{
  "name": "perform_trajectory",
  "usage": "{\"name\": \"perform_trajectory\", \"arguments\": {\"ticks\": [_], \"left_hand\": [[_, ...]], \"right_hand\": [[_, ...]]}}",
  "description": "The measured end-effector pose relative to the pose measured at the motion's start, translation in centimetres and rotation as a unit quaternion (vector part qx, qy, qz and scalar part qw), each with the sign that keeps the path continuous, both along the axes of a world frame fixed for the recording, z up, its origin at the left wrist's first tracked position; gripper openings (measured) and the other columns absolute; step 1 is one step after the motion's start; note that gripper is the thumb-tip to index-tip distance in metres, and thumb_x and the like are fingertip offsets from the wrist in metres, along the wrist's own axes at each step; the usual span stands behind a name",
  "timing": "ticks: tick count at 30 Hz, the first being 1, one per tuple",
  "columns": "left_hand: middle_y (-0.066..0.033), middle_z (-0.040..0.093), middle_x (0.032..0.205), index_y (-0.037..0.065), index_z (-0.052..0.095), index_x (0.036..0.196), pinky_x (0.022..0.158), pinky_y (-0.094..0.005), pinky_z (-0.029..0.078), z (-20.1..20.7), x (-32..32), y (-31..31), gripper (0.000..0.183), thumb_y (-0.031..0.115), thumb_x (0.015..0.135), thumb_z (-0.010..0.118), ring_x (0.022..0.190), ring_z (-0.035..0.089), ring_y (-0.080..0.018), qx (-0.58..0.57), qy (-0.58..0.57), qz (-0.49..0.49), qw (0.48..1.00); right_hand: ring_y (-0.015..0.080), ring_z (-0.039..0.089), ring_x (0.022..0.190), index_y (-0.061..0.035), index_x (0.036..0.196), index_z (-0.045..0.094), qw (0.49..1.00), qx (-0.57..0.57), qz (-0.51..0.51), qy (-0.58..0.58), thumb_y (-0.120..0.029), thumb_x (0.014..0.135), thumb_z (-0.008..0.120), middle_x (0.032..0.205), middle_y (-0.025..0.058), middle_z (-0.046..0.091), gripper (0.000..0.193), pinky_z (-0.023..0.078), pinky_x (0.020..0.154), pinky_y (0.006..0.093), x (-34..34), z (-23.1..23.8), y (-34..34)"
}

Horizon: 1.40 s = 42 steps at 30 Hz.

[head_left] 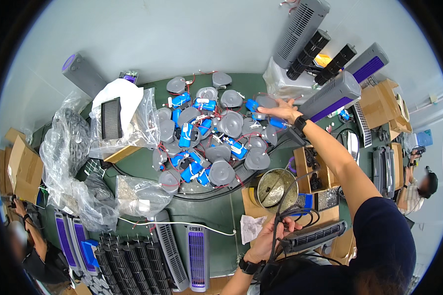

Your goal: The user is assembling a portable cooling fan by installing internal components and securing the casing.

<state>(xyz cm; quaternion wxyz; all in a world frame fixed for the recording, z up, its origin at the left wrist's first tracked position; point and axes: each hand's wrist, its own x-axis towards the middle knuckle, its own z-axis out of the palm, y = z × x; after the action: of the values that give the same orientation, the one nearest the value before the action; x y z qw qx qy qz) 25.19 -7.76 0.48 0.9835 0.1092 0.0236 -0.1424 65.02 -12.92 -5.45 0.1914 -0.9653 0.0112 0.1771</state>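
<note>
Reaches with the right hand (282, 109), fingers spread, just by a blue pack (279, 123) lying roughly left to right beside grey motors (231, 124) on the worktop (224, 256). Curls the left hand (266, 242), well apart, near black cables (279, 217) and a slotted housing (317, 237) running left to right; cannot tell, through overlap, if clamped. Bears pale print elsewhere, too small to read.

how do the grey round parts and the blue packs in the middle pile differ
The grey round parts are disc-like, while the blue packs are blocky and longer than wide. The grey round parts are dull grey; the blue packs are bright blue. Face-on, a grey round part looks broader than a blue pack. Both lie jumbled together on the green table, with the right hand at the pile's right edge.
</note>
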Motion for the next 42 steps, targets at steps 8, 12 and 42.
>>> {"name": "perform_trajectory", "arguments": {"ticks": [8, 12, 42], "left_hand": [[-0.0050, 0.052, 0.096, 0.005, 0.051, 0.117, 0.104, -0.0413, 0.039, -0.6, -1.2, -1.8, 0.033, 0.033, 0.100, 0.049, 0.114, 0.055, -0.0262, 0.018, -0.004, 0.010, 1.000], [-0.0043, 0.052, 0.097, 0.006, 0.051, 0.118, 0.103, -0.0408, 0.039, -0.5, -2.5, -1.8, 0.034, 0.035, 0.100, 0.050, 0.115, 0.054, -0.0261, 0.042, 0.002, 0.010, 0.999], [-0.0061, 0.052, 0.100, 0.005, 0.049, 0.121, 0.102, -0.0405, 0.043, -1.1, -3.2, -2.0, 0.033, 0.031, 0.101, 0.049, 0.120, 0.051, -0.0257, 0.025, -0.003, 0.034, 0.999]], "right_hand": [[0.0119, 0.060, 0.062, -0.0062, 0.072, 0.067, 0.945, 0.297, 0.126, 0.057, -0.024, 0.070, 0.082, 0.069, 0.0007, 0.064, 0.023, 0.051, 0.061, 0.0315, -1.6, -0.6, 0.7], [0.0382, 0.049, 0.119, 0.0017, 0.120, 0.056, 0.971, -0.100, -0.001, -0.216, -0.053, 0.064, 0.079, 0.131, 0.0243, 0.050, 0.082, 0.044, 0.097, 0.0469, -0.9, -0.9, 1.9], [0.0391, 0.063, 0.102, -0.0048, 0.129, 0.052, 0.971, -0.086, 0.150, -0.162, -0.012, 0.081, 0.061, 0.110, 0.0257, 0.064, 0.049, 0.049, 0.092, 0.0444, 6.6, 0.1, 2.8]]}}
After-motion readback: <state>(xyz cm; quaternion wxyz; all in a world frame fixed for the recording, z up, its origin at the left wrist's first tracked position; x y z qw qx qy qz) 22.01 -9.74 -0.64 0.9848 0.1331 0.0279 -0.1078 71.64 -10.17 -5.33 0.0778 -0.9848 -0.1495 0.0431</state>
